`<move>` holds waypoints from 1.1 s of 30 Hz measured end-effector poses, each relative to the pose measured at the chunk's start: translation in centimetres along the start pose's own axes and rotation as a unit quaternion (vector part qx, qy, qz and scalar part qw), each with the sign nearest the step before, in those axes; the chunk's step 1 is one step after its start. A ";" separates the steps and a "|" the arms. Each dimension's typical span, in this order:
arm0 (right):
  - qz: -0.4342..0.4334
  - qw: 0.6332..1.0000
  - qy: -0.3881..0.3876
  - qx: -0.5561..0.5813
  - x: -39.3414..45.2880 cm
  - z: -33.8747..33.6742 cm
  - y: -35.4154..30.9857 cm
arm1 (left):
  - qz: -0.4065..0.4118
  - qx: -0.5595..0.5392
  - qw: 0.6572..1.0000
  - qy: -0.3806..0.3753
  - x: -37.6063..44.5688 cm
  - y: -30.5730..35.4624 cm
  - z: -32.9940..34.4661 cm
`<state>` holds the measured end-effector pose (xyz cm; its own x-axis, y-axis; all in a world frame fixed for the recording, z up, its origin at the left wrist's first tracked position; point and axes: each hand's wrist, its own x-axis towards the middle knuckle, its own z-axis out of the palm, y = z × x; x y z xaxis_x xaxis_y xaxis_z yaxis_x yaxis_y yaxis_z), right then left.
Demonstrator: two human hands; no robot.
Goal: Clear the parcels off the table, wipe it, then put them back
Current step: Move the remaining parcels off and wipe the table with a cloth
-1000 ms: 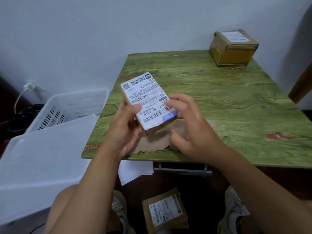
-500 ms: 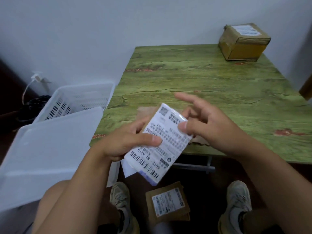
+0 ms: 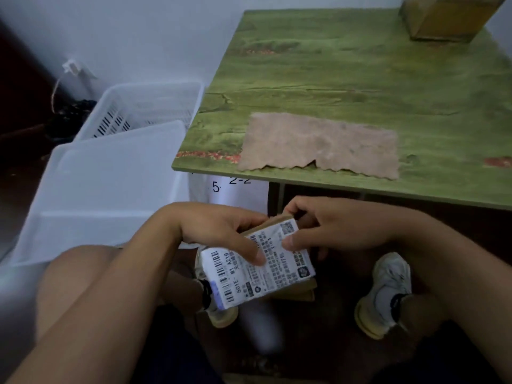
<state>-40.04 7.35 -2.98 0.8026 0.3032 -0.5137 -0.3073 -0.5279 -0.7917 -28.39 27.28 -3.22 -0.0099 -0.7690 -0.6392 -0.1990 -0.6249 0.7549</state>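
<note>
A plain pale grey-white wall (image 3: 144,31) fills the upper left of the frame, with a white plug and cable (image 3: 72,68) fixed low on it. A dark brown floor (image 3: 318,342) occupies the lower centre, in dim, even light. Two white plastic bins (image 3: 105,184) stand at left centre, beside the furniture's edge.

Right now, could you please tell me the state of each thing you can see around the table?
Small parcel: off the table, held low between the knees, label up.
Left hand: gripping the parcel, thumb on the label.
Right hand: pinching the parcel's far end.
Large parcel: not yet cleared from the table's far corner.
Cloth: lying flat at the near edge, untouched.
Table: not yet cleared.
</note>
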 end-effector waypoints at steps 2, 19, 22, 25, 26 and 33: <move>0.031 0.999 -0.029 -0.009 1.1 0.4 1.0 | -0.039 0.029 0.999 -0.003 0.9 -0.6 0.2; 0.251 0.936 0.056 0.242 12.3 6.2 14.8 | -0.230 -0.140 0.954 0.128 12.2 -13.6 2.1; 0.262 0.928 0.134 0.227 13.5 7.6 16.7 | -0.235 -0.189 0.941 0.153 13.8 -14.9 2.9; 0.269 0.930 0.171 0.183 13.9 7.9 17.5 | -0.227 -0.253 0.924 0.179 15.1 -15.2 3.6; 0.272 0.930 0.172 0.178 14.1 7.9 17.6 | -0.227 -0.266 0.918 0.188 15.5 -15.3 3.9; 0.273 0.943 0.139 0.128 15.1 8.3 18.8 | -0.245 -0.269 0.905 0.220 17.1 -15.9 5.1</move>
<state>-37.98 8.55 -28.36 0.5810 -0.1978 -0.7895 -0.7987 -0.3252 -0.5063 -30.41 24.77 -26.94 0.3648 -0.2870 -0.8857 0.4340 -0.7892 0.4345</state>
